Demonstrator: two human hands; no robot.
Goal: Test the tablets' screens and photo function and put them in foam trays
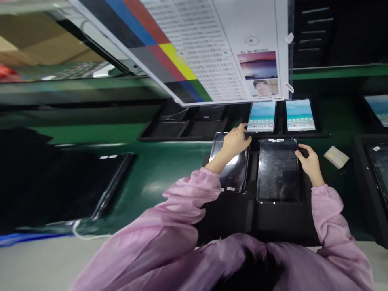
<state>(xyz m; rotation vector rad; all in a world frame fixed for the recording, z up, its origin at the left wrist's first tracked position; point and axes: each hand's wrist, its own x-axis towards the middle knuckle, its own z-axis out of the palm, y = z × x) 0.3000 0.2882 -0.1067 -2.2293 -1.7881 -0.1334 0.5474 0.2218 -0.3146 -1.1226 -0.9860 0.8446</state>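
My left hand [235,142] reaches over a dark-screened tablet [232,176], its thumb and fingers apart. Its fingertips are at the lower left corner of a lit tablet [262,115]; whether they touch it I cannot tell. My right hand [309,163] has its thumb and forefinger closed on the right edge of another dark tablet [278,171], near the upper corner. This tablet has small white labels along its top edge and lies over a black compartment tray [227,220].
A second lit tablet [300,115] stands in the far black tray [145,133]. A whitish block [336,157] lies on the green mat [157,161]. A large printed chart [212,48] hangs low ahead. More dark devices [112,173] are at left; another tray [362,161] is at right.
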